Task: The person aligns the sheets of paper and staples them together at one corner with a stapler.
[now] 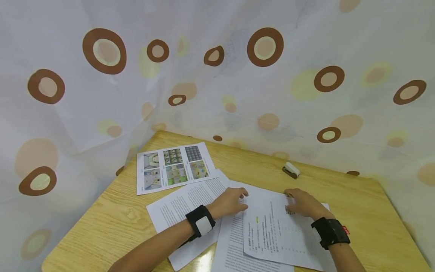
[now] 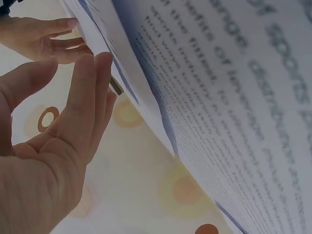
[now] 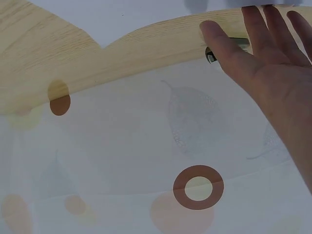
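Several printed sheets overlap on the wooden table. My left hand is over the meeting edges of a text sheet and a middle sheet. Its thumb and fingers are spread apart with nothing between them, as the left wrist view also shows. On the right lies a top sheet with a small yellow highlight, overlapping the middle one. My right hand reaches over its upper right part, fingertips right at the paper. In the right wrist view, the fingers of that hand are extended and apart.
A page of colour photos lies at the back left, its lower edge next to the text sheet. A small white and black stapler stands near the table's back edge. A spotted curtain hangs behind the wooden table.
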Tool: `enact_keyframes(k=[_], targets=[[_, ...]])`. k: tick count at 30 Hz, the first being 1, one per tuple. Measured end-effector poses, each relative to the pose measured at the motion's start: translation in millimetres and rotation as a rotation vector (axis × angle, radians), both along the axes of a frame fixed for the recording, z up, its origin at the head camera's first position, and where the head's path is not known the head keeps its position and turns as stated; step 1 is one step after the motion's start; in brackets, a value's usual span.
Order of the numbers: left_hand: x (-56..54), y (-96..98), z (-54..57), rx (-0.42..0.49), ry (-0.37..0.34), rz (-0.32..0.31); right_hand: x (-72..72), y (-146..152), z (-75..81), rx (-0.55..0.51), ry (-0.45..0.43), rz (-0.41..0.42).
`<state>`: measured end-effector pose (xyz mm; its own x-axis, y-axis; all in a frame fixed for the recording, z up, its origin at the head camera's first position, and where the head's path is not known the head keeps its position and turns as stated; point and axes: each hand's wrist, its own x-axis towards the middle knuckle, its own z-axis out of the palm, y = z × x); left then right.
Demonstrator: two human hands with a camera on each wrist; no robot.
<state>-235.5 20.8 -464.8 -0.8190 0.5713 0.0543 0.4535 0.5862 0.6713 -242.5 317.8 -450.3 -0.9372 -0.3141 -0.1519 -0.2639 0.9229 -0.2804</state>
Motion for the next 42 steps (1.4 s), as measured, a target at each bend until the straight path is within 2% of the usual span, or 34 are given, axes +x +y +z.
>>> enact_keyframes(k=[12,19,27,32,34,37,40,42], targets=[[-0.2,1.2,2.2,0.017,-0.096,-0.025,-2.7,1,0.6,-0.033,-0.058,-0.048],[-0.7,1.2,3.7,0.012,-0.117,-0.033,-4.3,5,2.0,-0.045,-0.037,-0.037],[-4.6,-2.7,-0.7,0.022,-0.159,0.012,-5.0,17,-1.2,-0.205,-0.074,0.044],[-6.6,-6.4,-1.6,0.073,-0.204,0.042,-3.1,26,-4.3,-0.346,-0.088,0.096],[-7.5,-7.9,-1.1,0.083,-0.213,0.055,-2.3,29,-3.9,-0.4,-0.092,0.088],[-9.5,-10.3,1.0,0.043,-0.174,0.071,0.4,32,-1.1,-0.449,-0.092,0.039],[-11.0,-12.9,4.8,-0.005,-0.138,0.08,3.5,35,3.4,-0.457,-0.068,-0.014],[-12.8,-15.3,6.4,-0.006,-0.154,0.077,5.4,36,6.5,-0.468,-0.058,-0.045]])
